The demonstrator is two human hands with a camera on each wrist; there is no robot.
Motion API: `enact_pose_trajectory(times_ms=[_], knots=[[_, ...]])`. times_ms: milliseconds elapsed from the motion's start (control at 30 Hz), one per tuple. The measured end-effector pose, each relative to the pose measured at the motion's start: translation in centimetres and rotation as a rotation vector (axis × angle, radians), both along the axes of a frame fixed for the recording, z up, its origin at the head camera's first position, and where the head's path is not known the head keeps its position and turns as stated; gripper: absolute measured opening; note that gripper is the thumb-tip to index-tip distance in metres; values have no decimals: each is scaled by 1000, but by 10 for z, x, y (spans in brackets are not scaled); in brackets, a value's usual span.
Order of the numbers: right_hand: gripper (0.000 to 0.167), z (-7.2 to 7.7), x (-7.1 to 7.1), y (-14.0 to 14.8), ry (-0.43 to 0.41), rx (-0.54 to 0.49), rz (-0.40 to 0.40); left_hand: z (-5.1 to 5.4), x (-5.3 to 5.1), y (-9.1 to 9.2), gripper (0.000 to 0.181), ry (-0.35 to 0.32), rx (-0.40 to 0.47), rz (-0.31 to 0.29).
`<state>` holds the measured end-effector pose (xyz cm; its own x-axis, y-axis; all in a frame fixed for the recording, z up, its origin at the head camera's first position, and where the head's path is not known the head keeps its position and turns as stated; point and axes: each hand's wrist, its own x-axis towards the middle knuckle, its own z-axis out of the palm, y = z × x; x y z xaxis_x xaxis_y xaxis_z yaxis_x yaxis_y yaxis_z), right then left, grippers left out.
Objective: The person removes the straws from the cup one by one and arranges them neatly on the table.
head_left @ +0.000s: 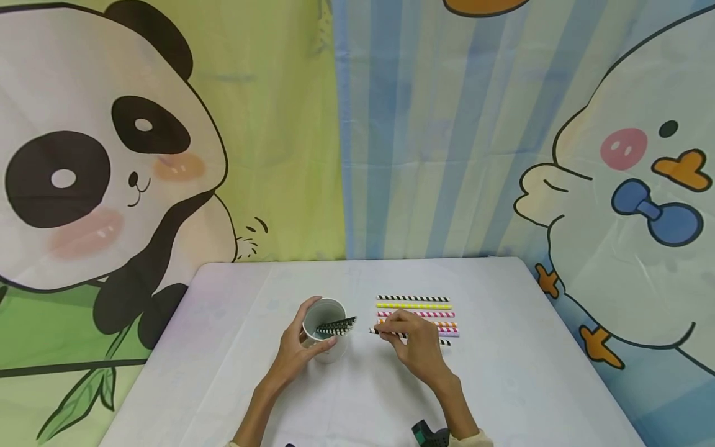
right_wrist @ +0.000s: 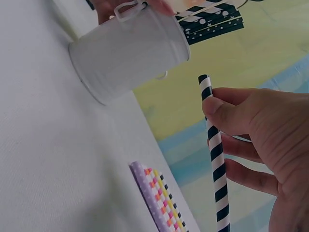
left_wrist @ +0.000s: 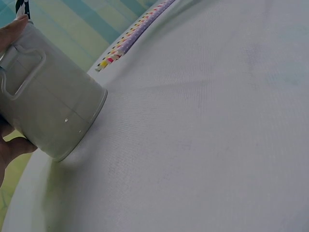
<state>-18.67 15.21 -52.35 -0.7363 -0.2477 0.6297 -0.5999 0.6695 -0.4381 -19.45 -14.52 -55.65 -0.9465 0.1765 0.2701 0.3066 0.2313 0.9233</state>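
My left hand (head_left: 297,347) grips a white metal bucket (left_wrist: 58,96) with small side handles, tilted on the tabletop. Several black-and-white patterned paper straws (right_wrist: 212,24) lean out of its mouth. Between thumb and fingers my right hand (right_wrist: 260,125) pinches one black-and-white striped straw (right_wrist: 218,169), held to the right of the bucket. Beneath and beyond that hand lies a row of paper straws: a black striped one (head_left: 413,298), a yellow one (head_left: 413,306), pink and orange ones, and a purple one (right_wrist: 145,193). The hand hides part of the row in the head view.
A white cloth covers the table (head_left: 212,385). Behind it hang curtains with a printed panda (head_left: 167,205) and a white bird (head_left: 614,279). A dark device (head_left: 429,434) sits at the right wrist near the front edge.
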Motion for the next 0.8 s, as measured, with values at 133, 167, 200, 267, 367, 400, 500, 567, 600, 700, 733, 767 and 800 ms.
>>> enact_pose_trajectory(times_ms=[133,167,200,267,367,400,500,567,600,700,733,767,800], knots=[[28,-5,0,0,-7,26,-14,-1,0,-1,89,7,-5,3],[28,-6,0,1,-10,30,-15,-1,0,-1,89,8,-6,4],[28,-7,-1,1,-10,36,-16,-1,0,-1,89,11,-8,5],[28,-10,-1,1,-7,49,-20,-1,1,-1,89,12,-5,3],[28,-14,-2,3,-6,66,-24,0,0,-1,89,13,-7,3],[28,-15,-3,4,-7,72,-26,0,0,-1,89,11,-7,3],[28,-19,-4,6,-11,79,-30,0,0,-1,89,11,-8,3],[27,-21,-5,7,-9,82,-31,0,0,-1,89,11,-6,2],[27,-22,-5,8,-11,86,-35,0,-1,-1,90,11,-5,2],[25,-26,-6,9,-10,104,-49,0,-1,-1,90,14,-5,3],[25,-27,-6,10,-12,112,-55,-1,-1,-1,90,14,-5,3],[25,-28,-6,10,-16,120,-62,-1,-1,-1,89,13,-5,3],[25,-30,-7,11,-19,128,-69,-1,-1,0,89,12,-3,3]])
